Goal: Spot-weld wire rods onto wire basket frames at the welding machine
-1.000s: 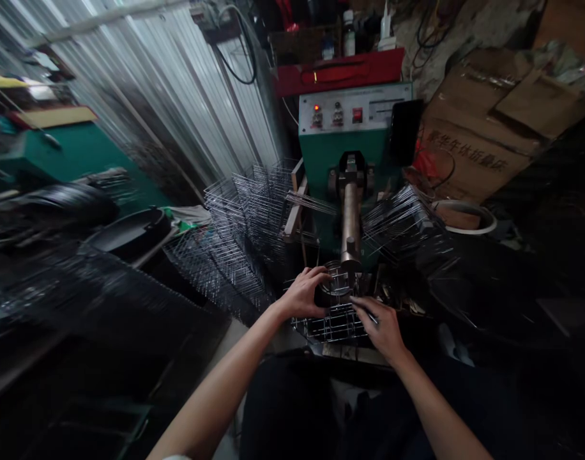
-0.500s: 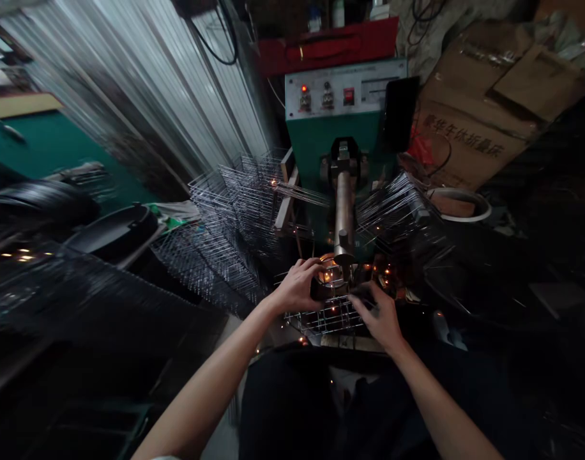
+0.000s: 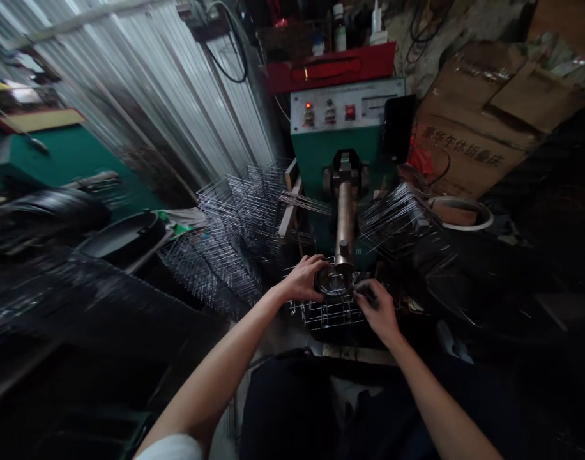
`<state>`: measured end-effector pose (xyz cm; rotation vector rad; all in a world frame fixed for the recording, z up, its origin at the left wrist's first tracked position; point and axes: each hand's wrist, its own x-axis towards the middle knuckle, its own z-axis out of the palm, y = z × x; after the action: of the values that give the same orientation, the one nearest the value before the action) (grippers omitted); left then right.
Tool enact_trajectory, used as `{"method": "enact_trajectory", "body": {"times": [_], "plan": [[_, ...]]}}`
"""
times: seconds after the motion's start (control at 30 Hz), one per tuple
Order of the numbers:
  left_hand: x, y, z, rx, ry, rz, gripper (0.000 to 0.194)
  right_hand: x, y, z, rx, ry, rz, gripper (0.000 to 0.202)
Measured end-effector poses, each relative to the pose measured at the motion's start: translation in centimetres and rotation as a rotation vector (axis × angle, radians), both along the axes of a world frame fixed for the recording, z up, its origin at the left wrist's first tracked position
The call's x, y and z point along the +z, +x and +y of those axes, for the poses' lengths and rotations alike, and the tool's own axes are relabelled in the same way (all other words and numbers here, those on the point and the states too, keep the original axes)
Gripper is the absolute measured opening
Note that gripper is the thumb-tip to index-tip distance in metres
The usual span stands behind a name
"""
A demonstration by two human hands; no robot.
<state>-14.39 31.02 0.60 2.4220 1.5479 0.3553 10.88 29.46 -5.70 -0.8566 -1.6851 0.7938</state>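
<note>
Under the metal cylinder (image 3: 346,223) of a green machine (image 3: 316,150) lies a small wire grid (image 3: 328,316). My left hand (image 3: 304,279) curls its fingers and thumb round the left side of a round ring-like piece (image 3: 331,282) above the grid. To the right of the cylinder's lower end is my right hand (image 3: 376,308), its thumb and fingertips pinched together at the grid's edge. What lies between those fingertips is too small and dark to make out.
Stacked wire grids (image 3: 235,223) stand left of the machine; more wire pieces (image 3: 398,214) lie right of it. A white-rimmed bowl (image 3: 484,217) and cardboard (image 3: 465,140) are farther right. A black pan (image 3: 122,236) sits left.
The orange glow and sparks around the ring and grid are gone. The whole view has shifted, with the machine lower in it. My right fingertips are closer together.
</note>
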Motion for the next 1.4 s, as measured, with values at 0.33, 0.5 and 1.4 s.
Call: {"method": "enact_trajectory", "body": {"times": [0.33, 0.5, 1.4], "plan": [[-0.1, -0.2, -0.6, -0.030, 0.049, -0.030, 0.087, -1.0, 1.4, -0.3, 0.021, -0.236, 0.168, 0.015], [-4.0, -5.2, -4.6, 0.199, -0.008, -0.352, 0.136, -2.4, 7.4, -2.5, 0.027, -0.579, 0.195, 0.039], [-7.4, 6.8, -10.1, 0.275, -0.100, -0.626, 0.115, 7.3, 3.5, -6.3, 0.454, -0.001, -0.657, 0.019]]}}
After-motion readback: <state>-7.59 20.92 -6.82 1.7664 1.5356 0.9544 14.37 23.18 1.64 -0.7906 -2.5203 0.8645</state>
